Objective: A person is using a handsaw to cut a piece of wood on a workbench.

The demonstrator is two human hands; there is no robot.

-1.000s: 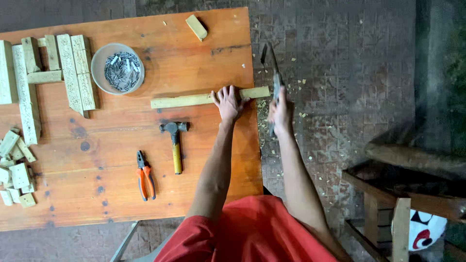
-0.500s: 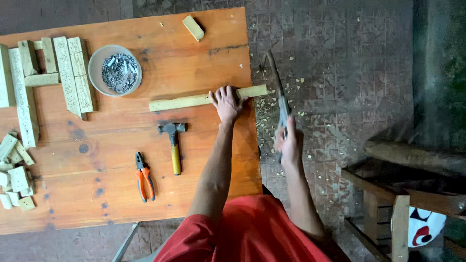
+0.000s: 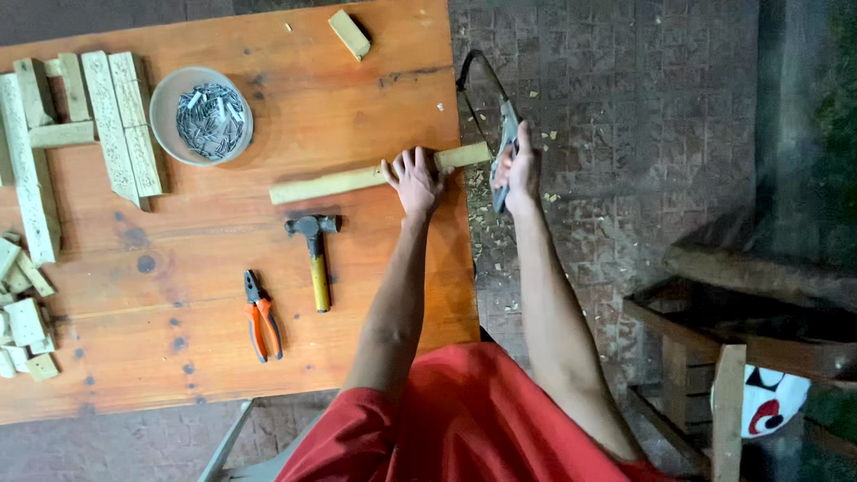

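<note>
Wooden strip [image 3: 357,181] pinned; right hand [image 3: 518,170] grips saw [image 3: 486,98].

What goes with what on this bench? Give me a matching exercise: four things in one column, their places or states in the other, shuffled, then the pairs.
Things:
1. hammer
2. pliers
3. bowl of nails
4. wooden strip

Places or states:
A. pressed down by the left hand, its end past the table edge
B. round, grey, near the table's far side
C. orange handles, left of the hammer
D. yellow handle, just below the strip

Pairs: 1-D, 2-C, 3-B, 4-A
</note>
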